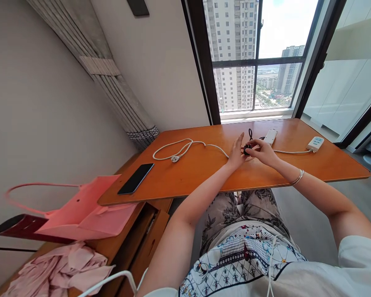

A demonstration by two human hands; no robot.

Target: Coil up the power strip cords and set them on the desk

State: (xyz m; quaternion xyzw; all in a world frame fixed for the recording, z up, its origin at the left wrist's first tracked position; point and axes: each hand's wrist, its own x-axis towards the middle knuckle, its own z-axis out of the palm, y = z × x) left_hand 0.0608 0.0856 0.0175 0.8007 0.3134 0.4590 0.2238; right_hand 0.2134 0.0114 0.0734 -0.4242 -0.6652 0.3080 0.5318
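Above the wooden table, my left hand (236,153) has some fingers stretched upward, and its thumb side is against a small black bundle, apparently a coiled cable (247,149). My right hand (264,152) closes on the same bundle from the right with thumb and fingertips pinched. Just behind the hands, a thin black loop (250,133) stands up, and part of it is hidden by my fingers. A white block (270,136) lies beyond my right hand. The bundle is small and partly covered, so its exact form is unclear.
On the orange-brown table (200,177) lie a white cord with a plug (175,158), a dark phone (136,178) and a white power strip (315,143). A pink bag (89,210) and pink cloth (62,268) are at the left. A window (256,62) stands behind.
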